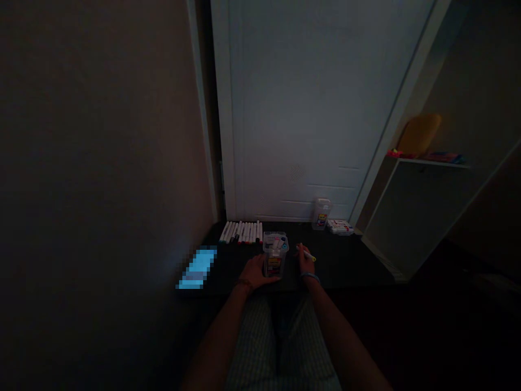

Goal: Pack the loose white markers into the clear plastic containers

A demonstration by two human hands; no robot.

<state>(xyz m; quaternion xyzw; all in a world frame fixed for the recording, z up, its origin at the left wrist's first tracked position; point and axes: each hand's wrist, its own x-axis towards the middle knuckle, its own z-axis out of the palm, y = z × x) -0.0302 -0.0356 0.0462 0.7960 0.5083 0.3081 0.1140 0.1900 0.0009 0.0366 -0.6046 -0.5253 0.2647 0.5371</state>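
Observation:
My left hand (255,273) is wrapped round the lower left side of a clear plastic container (275,260), which stands upright on the dark table. A few markers with light bodies, one with a blue end, lean inside it. To the right of the container, my right hand (306,263) grips a white marker (308,255) with a yellow end, held at a slant just above the table. Left of the container, a row of several white markers (243,232) with differently coloured ends lies side by side.
At the table's back right stand a second clear container (321,214) and a white package (341,227). A glowing, pixelated screen (198,267) lies at the left edge. A white door (301,108) rises behind the table (345,266). To the right is a cabinet (419,212) with an orange object on top.

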